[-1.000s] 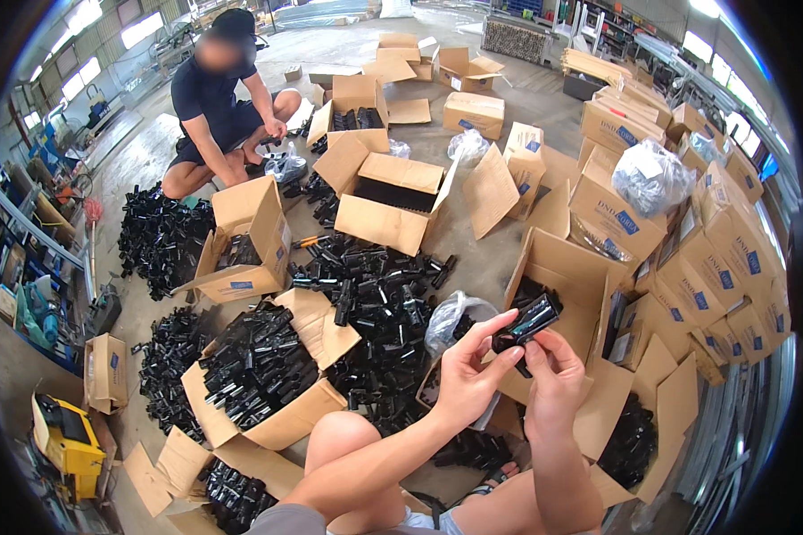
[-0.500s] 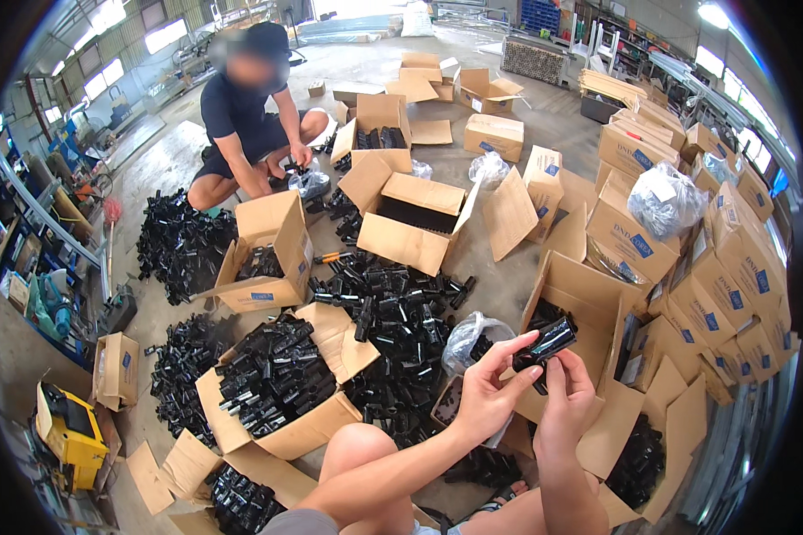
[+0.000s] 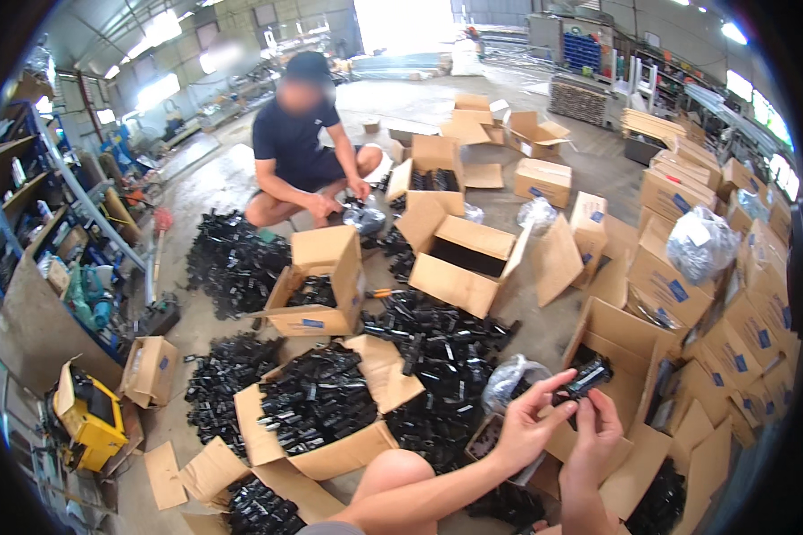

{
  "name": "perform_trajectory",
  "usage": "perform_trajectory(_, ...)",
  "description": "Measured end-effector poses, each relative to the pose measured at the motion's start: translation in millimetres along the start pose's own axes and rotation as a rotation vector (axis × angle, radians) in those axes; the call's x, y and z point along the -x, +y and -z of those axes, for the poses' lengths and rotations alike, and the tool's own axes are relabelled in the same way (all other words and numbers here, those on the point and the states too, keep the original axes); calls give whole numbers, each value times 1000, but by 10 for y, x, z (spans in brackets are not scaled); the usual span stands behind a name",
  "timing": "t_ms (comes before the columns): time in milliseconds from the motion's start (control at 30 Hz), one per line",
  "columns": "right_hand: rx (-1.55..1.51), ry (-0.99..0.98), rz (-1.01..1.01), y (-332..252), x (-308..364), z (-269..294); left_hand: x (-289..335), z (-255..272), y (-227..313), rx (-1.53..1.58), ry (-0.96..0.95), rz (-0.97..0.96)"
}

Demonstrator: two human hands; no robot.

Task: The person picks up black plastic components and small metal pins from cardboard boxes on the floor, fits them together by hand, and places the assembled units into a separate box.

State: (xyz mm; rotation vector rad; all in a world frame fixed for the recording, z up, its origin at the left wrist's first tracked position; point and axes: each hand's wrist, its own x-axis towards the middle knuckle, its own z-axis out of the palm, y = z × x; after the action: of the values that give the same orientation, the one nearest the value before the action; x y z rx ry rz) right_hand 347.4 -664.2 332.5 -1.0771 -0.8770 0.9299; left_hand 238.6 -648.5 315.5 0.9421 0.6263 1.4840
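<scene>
Both my hands are raised over an open cardboard box (image 3: 629,343) at the right. My left hand (image 3: 526,423) and my right hand (image 3: 595,437) together hold a small black plastic part (image 3: 586,377) by its ends, fingertips pinching it. Just left of my hands lies a clear plastic bag (image 3: 511,379) with more black parts in it. My bent knee (image 3: 401,473) shows at the lower edge.
Piles of black parts (image 3: 437,343) cover the floor between open boxes (image 3: 317,419). A person in a dark shirt (image 3: 299,147) squats at the back, handling a bag. Stacked closed cartons (image 3: 740,321) line the right. Shelves and a yellow machine (image 3: 89,419) stand left.
The view has tilted up, so my hands sit lower in the picture. Both hands still hold the black part and have turned it slightly.
</scene>
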Motion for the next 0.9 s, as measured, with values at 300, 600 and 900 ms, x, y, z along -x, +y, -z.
perform_trajectory(300,215,-3,166,13,-14,-86,-13,65,-19,-82,2,-72)
perform_trajectory(600,376,-32,339,63,-18,-61,20,-6,59,51,-20,-26)
perform_trajectory(900,116,-96,134,145,-34,32,7,77,10,-32,-72,-51)
